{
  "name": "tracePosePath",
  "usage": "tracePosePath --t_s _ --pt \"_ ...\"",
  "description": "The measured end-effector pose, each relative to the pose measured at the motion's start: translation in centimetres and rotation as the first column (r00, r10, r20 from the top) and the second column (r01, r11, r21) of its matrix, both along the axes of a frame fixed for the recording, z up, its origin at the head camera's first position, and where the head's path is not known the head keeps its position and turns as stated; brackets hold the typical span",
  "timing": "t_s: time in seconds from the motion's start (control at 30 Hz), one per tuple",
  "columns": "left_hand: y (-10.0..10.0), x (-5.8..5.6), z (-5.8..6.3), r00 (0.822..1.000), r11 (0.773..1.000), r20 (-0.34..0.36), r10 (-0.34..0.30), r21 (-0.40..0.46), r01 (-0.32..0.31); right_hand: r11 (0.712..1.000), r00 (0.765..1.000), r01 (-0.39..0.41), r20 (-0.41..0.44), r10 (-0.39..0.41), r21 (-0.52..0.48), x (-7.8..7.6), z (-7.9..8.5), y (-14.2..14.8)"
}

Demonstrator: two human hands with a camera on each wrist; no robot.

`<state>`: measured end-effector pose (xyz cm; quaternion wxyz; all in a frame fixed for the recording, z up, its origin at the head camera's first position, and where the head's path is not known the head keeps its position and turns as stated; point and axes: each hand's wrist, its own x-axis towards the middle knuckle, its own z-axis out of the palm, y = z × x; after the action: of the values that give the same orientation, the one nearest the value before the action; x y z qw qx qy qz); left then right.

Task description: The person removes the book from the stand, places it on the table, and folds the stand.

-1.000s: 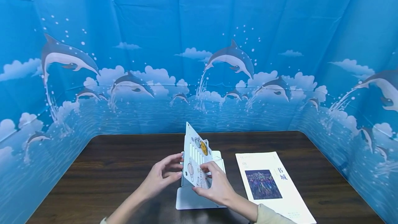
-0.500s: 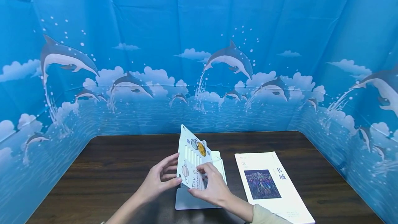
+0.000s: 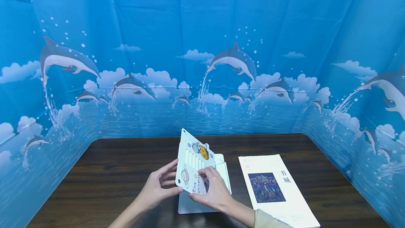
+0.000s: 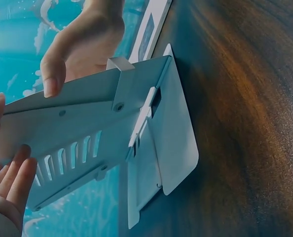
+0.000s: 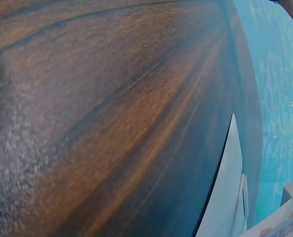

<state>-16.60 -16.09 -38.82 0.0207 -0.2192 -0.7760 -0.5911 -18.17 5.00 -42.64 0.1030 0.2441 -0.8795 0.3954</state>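
A white metal book stand [image 3: 186, 157], its panel printed with planets and "Tiny universe", stands on the table with the panel raised and leaning left over its flat base plate [image 3: 193, 205]. My left hand [image 3: 155, 190] holds the panel's left edge, thumb at the front corner and fingers behind the slotted back [image 4: 77, 133]. With curled fingers my right hand [image 3: 216, 191] grips the panel's lower right part. In the left wrist view, a hinge and a thin wire strut [image 4: 154, 153] join panel and base. The right wrist view catches only the base's edge [image 5: 225, 192] and a panel corner.
To the right lies a white book [image 3: 292, 200] with a dark picture on its cover. Dark wood table [image 3: 95, 185] surrounds the stand, and a blue dolphin-print curtain [image 3: 202, 62] encloses the back and sides.
The panel has swung left and tilted so that more of its printed face shows. Both hands have shifted slightly left with it. Base and book stay in place.
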Motion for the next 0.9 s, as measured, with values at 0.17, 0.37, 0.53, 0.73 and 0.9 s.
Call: tracePosePath --t_s 0.17,0.37,0.53,0.73,0.9 --pt "-0.3 0.3 0.0 0.998 0.998 0.067 -0.005 0.055 0.002 0.998 0.995 -0.068 0.077 0.069 -0.01 -0.3 0.2 0.2" --pt "-0.8 0.5 -0.3 0.986 0.99 0.159 -0.048 0.141 0.026 0.993 0.975 -0.116 0.188 0.117 -0.013 -0.5 0.3 0.7" --pt "-1.3 0.8 -0.5 0.982 0.986 0.179 -0.068 0.164 0.038 0.993 0.975 -0.115 0.191 0.111 0.006 -0.4 -0.1 1.0" --pt "-1.8 0.9 -0.7 0.971 0.984 0.23 -0.059 0.175 0.018 0.992 0.977 -0.122 0.181 0.116 0.023 -0.4 -0.8 1.4" --pt "-2.2 0.8 -0.9 0.961 0.985 0.272 -0.054 0.172 0.006 0.992 0.976 -0.122 0.184 0.113 0.04 -0.4 -1.1 1.6"
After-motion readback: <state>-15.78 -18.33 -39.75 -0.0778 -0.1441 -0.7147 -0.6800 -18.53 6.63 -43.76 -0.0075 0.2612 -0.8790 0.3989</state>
